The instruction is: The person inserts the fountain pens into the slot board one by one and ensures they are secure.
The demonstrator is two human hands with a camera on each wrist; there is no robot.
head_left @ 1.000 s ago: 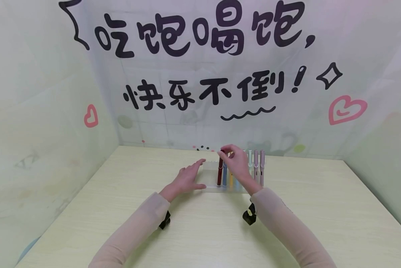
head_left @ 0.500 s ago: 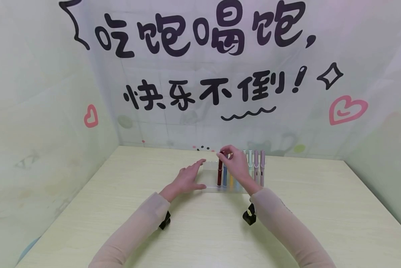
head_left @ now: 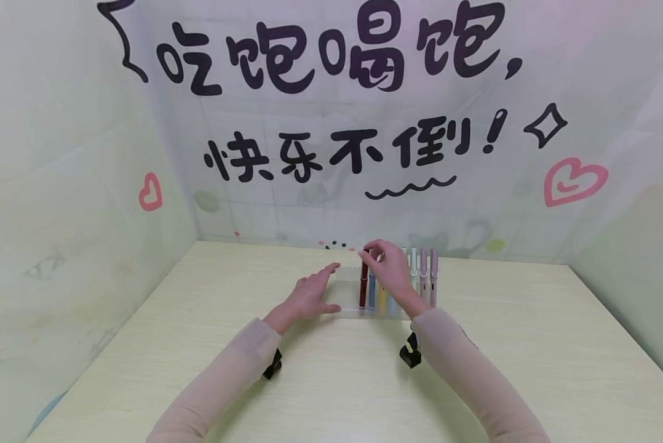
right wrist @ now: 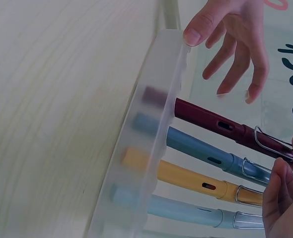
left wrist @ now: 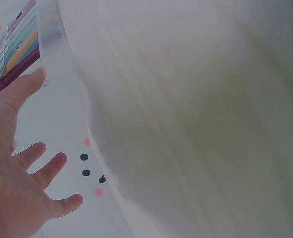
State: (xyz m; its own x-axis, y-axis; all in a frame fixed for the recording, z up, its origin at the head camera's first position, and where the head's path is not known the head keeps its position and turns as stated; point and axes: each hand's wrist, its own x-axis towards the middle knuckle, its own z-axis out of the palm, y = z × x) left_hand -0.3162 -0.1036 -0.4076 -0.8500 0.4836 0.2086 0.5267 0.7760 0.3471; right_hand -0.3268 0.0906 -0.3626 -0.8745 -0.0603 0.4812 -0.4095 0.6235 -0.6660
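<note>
A frosted clear pen rack stands toward the back of the table, holding a row of upright pens. My right hand pinches the cap end of the dark red pen, whose lower end sits in the rack's leftmost occupied slot. Beside it stand a blue pen, a yellow pen and a light blue pen, partly behind the right hand in the head view. My left hand is at the rack's left end with fingers spread, its thumb at the front corner in the right wrist view.
Farther right in the rack are a pale green pen and two mauve pens. The light wooden table meets a printed backdrop just behind the rack. Each wrist carries a small black camera.
The right wrist has shifted very slightly left. Fingers stay at the dark red pen's cap, and the left hand and rack keep their places.
</note>
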